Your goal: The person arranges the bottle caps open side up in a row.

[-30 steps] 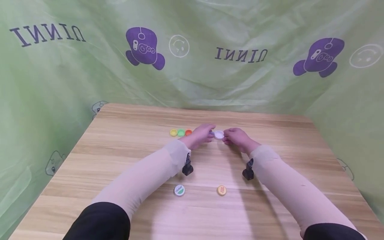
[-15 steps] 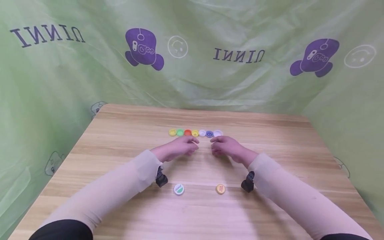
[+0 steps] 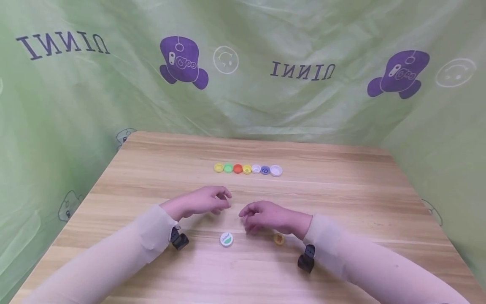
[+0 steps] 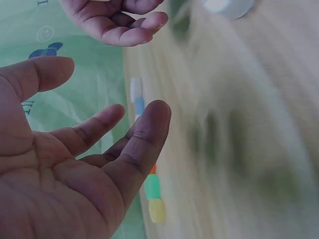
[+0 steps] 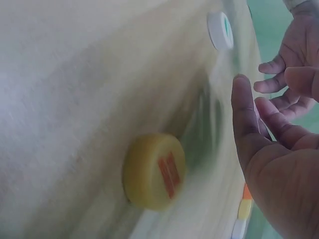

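Note:
My left hand [image 3: 201,199] is above the table with its fingers loosely bent and nothing between them. To its right hangs my right hand [image 3: 267,217], likewise relaxed and holding nothing. A white bottle cap with a green patch [image 3: 226,239] lies in front of the left hand. Close below the right hand is an orange-yellow bottle cap [image 3: 279,239] with red print, seen large in the right wrist view. Farther back, several bottle caps stand side by side in a row, from a yellow cap [image 3: 218,168] past a red cap [image 3: 237,169] and a blue cap [image 3: 265,170] to a wider white cap [image 3: 276,170].
The wooden table [image 3: 341,181] ends at the back against a green printed curtain [image 3: 250,105], which also hangs along both sides. A small black camera [image 3: 179,239] sits at the left wrist and another black camera [image 3: 306,258] at the right.
Both hands have left the row of caps and drawn back toward the person, the left also moving leftward. The whole row is now uncovered. The two nearer caps stay in place.

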A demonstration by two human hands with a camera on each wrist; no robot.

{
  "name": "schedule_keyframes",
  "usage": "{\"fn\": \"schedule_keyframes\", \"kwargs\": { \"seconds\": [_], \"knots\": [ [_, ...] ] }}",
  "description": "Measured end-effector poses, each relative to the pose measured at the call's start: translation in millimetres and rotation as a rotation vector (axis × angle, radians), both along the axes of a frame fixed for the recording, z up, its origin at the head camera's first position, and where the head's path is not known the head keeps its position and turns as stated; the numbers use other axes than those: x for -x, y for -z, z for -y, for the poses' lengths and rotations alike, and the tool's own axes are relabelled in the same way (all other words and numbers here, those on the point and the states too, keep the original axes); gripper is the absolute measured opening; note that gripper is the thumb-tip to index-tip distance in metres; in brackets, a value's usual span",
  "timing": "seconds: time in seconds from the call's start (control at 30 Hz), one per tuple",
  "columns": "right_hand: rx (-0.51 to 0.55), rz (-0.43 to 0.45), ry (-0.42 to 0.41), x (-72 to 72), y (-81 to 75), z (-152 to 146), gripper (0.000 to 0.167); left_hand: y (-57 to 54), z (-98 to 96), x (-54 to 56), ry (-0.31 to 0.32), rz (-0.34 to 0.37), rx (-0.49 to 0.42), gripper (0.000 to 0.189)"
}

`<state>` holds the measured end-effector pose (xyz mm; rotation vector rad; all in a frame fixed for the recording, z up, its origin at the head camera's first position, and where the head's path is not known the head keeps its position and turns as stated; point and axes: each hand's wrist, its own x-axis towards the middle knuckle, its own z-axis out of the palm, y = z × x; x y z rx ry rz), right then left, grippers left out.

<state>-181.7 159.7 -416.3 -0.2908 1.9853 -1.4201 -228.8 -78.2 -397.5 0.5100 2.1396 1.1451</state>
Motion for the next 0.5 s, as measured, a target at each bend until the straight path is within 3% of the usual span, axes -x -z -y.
{"fn": "schedule_keyframes", "kwargs": {
  "seconds": [0.3, 0.5],
  "knots": [
    [0.013, 0.065, 0.059, -12.3, 9.7, 12, 0.039, 6.0, 17.7, -15.1, -0.016, -0.008, 0.025, 0.039],
    [0.003, 0.046, 0.093, -16.9, 12.0, 16, 0.047, 9.6, 19.1, -25.3, -0.022, 0.063, 0.023, 0.038]
  ]
}}
